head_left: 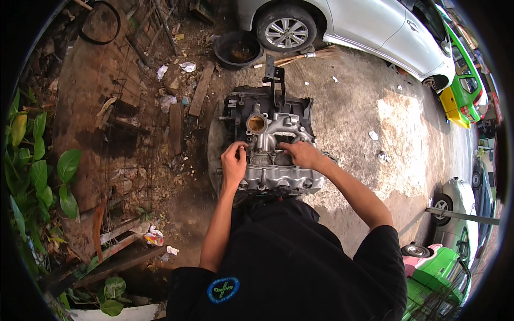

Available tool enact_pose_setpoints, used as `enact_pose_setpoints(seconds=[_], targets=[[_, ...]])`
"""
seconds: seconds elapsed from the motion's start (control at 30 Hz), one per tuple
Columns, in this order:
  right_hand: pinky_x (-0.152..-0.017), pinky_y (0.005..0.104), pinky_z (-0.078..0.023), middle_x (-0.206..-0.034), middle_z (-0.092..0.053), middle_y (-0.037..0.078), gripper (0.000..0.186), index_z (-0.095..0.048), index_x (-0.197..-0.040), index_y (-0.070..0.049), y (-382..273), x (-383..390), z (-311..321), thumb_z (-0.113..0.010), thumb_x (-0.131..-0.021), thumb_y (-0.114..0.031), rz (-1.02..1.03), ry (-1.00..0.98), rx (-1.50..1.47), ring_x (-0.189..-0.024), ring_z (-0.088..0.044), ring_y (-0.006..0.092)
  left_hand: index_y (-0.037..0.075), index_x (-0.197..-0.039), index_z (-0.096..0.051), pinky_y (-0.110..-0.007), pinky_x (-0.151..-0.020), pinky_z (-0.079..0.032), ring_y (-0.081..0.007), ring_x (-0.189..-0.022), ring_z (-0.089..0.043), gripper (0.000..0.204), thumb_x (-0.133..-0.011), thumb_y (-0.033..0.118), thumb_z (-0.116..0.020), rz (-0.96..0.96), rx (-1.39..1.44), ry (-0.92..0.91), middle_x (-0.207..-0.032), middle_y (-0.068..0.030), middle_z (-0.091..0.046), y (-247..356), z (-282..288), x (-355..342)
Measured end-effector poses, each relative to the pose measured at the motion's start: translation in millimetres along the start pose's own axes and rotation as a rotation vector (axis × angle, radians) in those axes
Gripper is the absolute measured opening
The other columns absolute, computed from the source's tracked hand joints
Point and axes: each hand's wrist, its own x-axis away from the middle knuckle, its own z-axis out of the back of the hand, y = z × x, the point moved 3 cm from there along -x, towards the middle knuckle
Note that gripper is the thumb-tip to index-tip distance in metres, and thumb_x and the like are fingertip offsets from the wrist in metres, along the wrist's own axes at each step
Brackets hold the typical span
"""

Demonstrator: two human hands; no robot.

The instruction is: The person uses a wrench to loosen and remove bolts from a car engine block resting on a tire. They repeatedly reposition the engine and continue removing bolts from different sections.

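Note:
In front of me stands a car engine, with a ribbed silver valve cover on its near side. A cast metal intake manifold with a round, brownish opening lies across its middle. At the left end of the manifold's near side is my left hand, its fingers curled with thumb and fingertips close together; anything between them is too small to make out. My right hand rests over the right part of the manifold, index finger reaching inward and the other fingers folded under. Its fingertips are partly hidden among the castings. A black bracket rises from the engine's far side.
A black basin and a straw broom lie beyond the engine, near a silver car. Wooden planks, litter and wire mesh spread over the ground to the left. Green vehicles stand at the right.

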Motion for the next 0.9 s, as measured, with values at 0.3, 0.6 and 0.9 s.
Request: enact_pose_setpoints(seconds=[0.3,0.6,0.9], targets=[[-0.078,0.0549,-0.054,-0.092,-0.070,0.026,0.048,-0.057,-0.137,-0.014,-15,3,0,-0.053,-0.090,-0.007,-0.074,0.030,-0.010,-0.090,-0.068,0.0442,-0.002,-0.096,-0.066,-0.035,-0.070,-0.051,-0.0279,-0.076,-0.068,0.012,-0.093,-0.002,-0.055,0.011,0.004,-0.018,-0.090,-0.0151,-0.069,6,2,0],[-0.080,0.0513,-0.057,-0.099,-0.070,0.023,0.051,-0.056,-0.139,-0.011,-26,4,4,-0.048,-0.089,-0.003,-0.049,0.096,0.193,-0.090,-0.070,0.0418,-0.002,-0.097,-0.066,-0.035,-0.068,-0.052,-0.0283,-0.076,-0.068,0.012,-0.093,-0.001,-0.055,0.003,0.007,-0.012,-0.091,-0.0156,-0.069,3,1,0],[-0.087,0.0511,-0.054,-0.105,-0.066,0.025,0.056,-0.056,-0.138,-0.007,-31,11,4,-0.050,-0.083,0.000,-0.063,0.045,0.160,-0.097,-0.066,0.0439,-0.003,-0.095,-0.067,-0.029,-0.065,-0.047,-0.0169,-0.072,-0.062,0.013,-0.093,-0.002,-0.054,-0.033,0.046,0.012,-0.085,-0.0113,-0.067,4,0,-1]])
